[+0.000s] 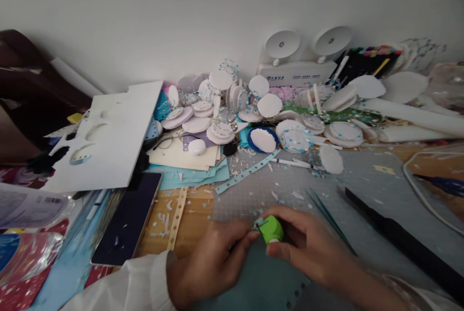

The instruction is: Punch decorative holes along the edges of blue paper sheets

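Note:
Between thumb and fingers, my right hand grips a small bright green craft punch. My left hand is closed in a pinch on a small light blue paper piece, which meets the left side of the punch. Under both hands lies a blue-green paper sheet with small punched holes near its lower right edge. A punched light blue paper strip rests farther back on the grey cutting mat.
White paper discs with blue-dotted rings are heaped along the wall. A phone and a white cut-out board lie left. On the right are a long black tool and a white cable. Paper scraps litter the mat.

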A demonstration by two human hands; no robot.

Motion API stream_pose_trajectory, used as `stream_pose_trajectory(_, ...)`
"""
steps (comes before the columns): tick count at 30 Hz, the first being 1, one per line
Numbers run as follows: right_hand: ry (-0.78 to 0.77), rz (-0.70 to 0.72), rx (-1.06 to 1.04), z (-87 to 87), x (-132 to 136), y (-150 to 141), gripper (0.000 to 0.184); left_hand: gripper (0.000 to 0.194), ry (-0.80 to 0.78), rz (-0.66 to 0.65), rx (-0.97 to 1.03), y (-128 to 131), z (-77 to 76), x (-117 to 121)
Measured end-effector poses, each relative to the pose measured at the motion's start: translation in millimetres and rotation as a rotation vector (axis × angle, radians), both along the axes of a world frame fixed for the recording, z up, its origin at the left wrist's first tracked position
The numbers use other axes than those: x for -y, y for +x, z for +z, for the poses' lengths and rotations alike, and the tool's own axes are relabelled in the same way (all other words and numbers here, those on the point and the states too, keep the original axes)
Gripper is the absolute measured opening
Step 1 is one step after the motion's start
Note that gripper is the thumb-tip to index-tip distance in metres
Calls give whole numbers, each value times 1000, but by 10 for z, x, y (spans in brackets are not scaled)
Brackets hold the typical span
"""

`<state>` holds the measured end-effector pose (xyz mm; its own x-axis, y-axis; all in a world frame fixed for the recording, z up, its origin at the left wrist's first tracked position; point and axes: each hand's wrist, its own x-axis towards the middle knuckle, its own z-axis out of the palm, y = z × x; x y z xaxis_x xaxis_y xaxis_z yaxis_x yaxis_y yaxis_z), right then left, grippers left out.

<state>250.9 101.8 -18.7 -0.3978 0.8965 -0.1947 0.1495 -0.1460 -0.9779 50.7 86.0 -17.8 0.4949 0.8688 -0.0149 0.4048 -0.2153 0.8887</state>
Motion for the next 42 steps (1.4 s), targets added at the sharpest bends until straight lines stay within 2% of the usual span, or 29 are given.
stream_pose_trajectory(4,32,15,43,97,-11,-18,23,38,5,-28,-64,-36,61,-42)
stream_pose_trajectory(7,66,37,60,126,-14,-34,19,35,77,-25,-67,-59,127,-79)
stream_pose_trajectory(10,128,30,71,122,6,-58,18,53,139,-41,-76,-52,167,-88)
stream_pose_trajectory(11,146,26,76,117,16,-69,17,53,151,-51,-92,-43,170,-83)
stream_pose_trajectory(14,177,25,94,98,46,-103,15,40,193,-56,-102,-13,154,-60)
stream_pose_trajectory(19,128,18,124,64,58,-114,17,42,206,-75,-63,-31,118,-68)
stream_pose_trajectory(22,164,32,71,74,53,-98,18,46,179,-102,-49,-86,139,-101)
stream_pose_trajectory(27,178,43,56,76,21,-73,19,25,180,-142,-60,-138,175,-135)
stream_pose_trajectory(30,172,29,52,52,2,-52,23,28,199,-133,-87,-131,159,-147)
stream_pose_trajectory(34,162,78,68,54,9,-16,29,26,194,-175,-60,-129,145,-160)
stream_pose_trajectory(42,17,79,26,-1,-17,46,41,27,210,-125,-47,-172,166,-148)
